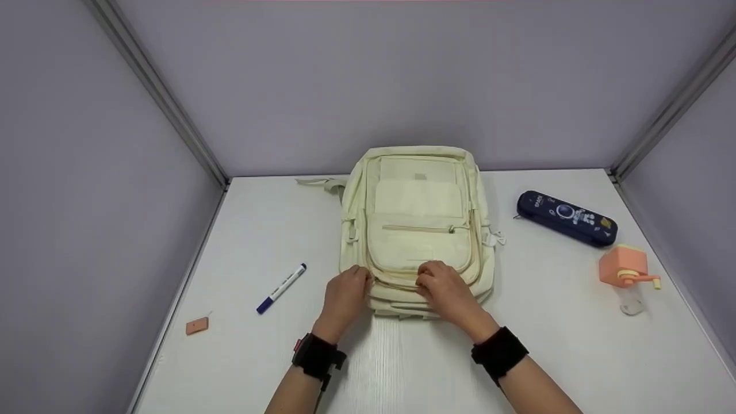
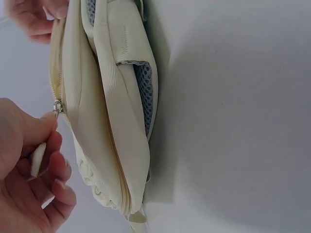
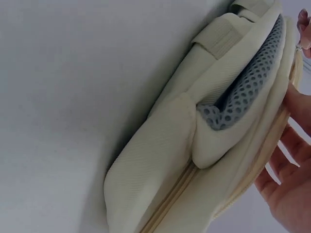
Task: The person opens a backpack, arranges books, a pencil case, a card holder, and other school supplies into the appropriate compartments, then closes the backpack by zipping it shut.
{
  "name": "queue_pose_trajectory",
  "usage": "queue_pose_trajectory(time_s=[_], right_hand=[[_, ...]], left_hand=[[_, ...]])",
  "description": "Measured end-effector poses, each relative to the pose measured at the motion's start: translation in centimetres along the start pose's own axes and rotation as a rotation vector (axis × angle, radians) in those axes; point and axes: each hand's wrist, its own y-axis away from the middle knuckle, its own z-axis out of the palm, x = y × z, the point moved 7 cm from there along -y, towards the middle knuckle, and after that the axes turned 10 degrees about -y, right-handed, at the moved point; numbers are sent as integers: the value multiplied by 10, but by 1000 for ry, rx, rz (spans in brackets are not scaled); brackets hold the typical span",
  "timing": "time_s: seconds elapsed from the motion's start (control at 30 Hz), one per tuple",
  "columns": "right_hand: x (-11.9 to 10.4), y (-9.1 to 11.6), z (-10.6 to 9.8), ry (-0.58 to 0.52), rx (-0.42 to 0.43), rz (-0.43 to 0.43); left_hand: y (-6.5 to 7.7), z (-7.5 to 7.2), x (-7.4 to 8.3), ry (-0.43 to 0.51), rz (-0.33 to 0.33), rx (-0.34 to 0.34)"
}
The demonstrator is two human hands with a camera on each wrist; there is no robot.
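Observation:
A cream backpack [image 1: 422, 198] lies with its front pocket [image 1: 422, 247] facing up in the head view. At the lower left of its front, my left hand [image 1: 347, 292] pinches a metal zipper pull [image 2: 58, 108] between thumb and finger; a pale tab [image 2: 38, 159] shows among the curled fingers. My right hand [image 1: 450, 292] grips the zipper edge lower on the front, thumb on the fabric [image 3: 291, 99] and fingers round the tan zipper band [image 3: 272, 138]. Grey mesh side pockets [image 2: 144, 87] show in both wrist views.
A blue-capped marker [image 1: 282, 288] and a small brown block [image 1: 197, 326] lie to the left. On the right are a navy space-print pencil case [image 1: 566, 217], an orange box with a crank [image 1: 623, 265] and a small clear piece [image 1: 632, 307]. Grey panels surround the white table [image 1: 552, 345].

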Motion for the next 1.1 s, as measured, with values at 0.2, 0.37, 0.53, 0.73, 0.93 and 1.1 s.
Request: queue_pose_trajectory(time_s=[0.2, 0.37, 0.53, 0.73, 0.93, 1.1], right_hand=[[0, -1, -6, -110, -46, 30], [2, -2, -12, -174, -107, 91], [2, -2, -19, -222, -160, 133], [-1, -4, -27, -261, -174, 150], [-3, -5, -30, -280, -151, 131], [-3, -6, -34, -289, -133, 115]], left_hand=[[2, 0, 1, -64, -25, 60], [0, -2, -3, -93, -40, 90], [-6, -5, -9, -119, -35, 134], [-22, -2, -21, -174, -65, 92], [-39, 3, -33, -226, -81, 64], [-54, 8, -40, -221, -88, 59]])
